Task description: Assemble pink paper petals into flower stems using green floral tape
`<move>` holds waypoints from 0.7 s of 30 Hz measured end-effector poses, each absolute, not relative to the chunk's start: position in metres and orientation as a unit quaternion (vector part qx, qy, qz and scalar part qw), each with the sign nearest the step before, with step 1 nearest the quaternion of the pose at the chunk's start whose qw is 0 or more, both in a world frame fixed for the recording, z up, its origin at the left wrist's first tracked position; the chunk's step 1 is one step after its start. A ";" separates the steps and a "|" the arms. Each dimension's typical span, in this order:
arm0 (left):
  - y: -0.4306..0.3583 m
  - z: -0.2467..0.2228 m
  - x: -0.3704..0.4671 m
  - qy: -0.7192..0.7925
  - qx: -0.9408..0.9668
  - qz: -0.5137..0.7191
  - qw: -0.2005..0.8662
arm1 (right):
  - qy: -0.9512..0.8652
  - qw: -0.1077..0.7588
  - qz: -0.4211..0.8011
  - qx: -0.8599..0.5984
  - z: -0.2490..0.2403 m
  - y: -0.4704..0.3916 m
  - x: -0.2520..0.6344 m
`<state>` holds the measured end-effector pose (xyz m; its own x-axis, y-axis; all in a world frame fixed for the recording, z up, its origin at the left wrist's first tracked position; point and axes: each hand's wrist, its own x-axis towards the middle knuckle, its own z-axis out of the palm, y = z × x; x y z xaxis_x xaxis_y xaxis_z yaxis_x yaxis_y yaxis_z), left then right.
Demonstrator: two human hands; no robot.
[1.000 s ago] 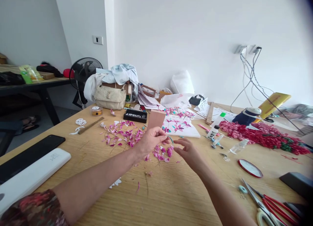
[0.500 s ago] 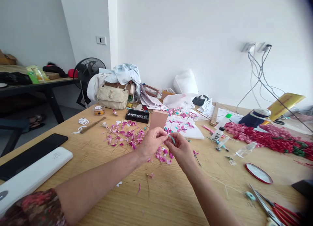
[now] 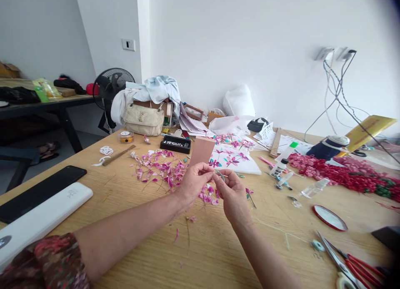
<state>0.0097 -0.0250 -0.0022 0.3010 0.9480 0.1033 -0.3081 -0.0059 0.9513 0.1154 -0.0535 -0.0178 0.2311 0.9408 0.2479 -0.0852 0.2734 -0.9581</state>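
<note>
"Where is the green strip (image 3: pixel 221 176)?"

"Just in front of the pinkish-brown board (image 3: pixel 203 149), a little to its right, up at the fingertips. It is thin and curved."

"And the hands?"

"Both are grasping it. The left hand (image 3: pixel 194 181), overlapping the board's lower end, pinches one end between thumb and finger. The right hand (image 3: pixel 233 193), in front and to the right of the board, has its thumb and fingers closed about the curve. Their fingertips nearly meet; I can't tell whether they touch."

"What lies around them?"

"Pink petals (image 3: pixel 170 182) scattered to the left of the board, and a black case (image 3: pixel 175 149) just beyond them on that side. A white sheet (image 3: pixel 253 169) bearing magenta flowers (image 3: pixel 231 160) is beside the board on its right."

"Any tools?"

"Scissors (image 3: pixel 331 250) and red-handled pliers (image 3: pixel 359 262), well apart from the board, in front and far right."
</note>
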 end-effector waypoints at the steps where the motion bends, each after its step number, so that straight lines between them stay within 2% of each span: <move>1: -0.025 -0.002 0.010 0.315 0.505 0.499 0.630 | -0.475 0.640 0.397 -0.456 -0.018 -0.054 0.115; 10: -0.020 -0.002 0.005 0.318 0.585 0.477 0.574 | -0.482 0.624 0.370 -0.492 -0.022 -0.052 0.120; 21: -0.014 -0.005 -0.001 0.278 0.584 0.428 0.631 | -0.465 0.635 0.382 -0.484 -0.022 -0.053 0.125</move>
<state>-0.0013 -0.0137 -0.0052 0.4791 0.8649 0.1498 -0.2164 -0.0491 0.9751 0.1250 -0.0527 -0.0221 0.2749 0.9358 0.2209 -0.0345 0.2392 -0.9704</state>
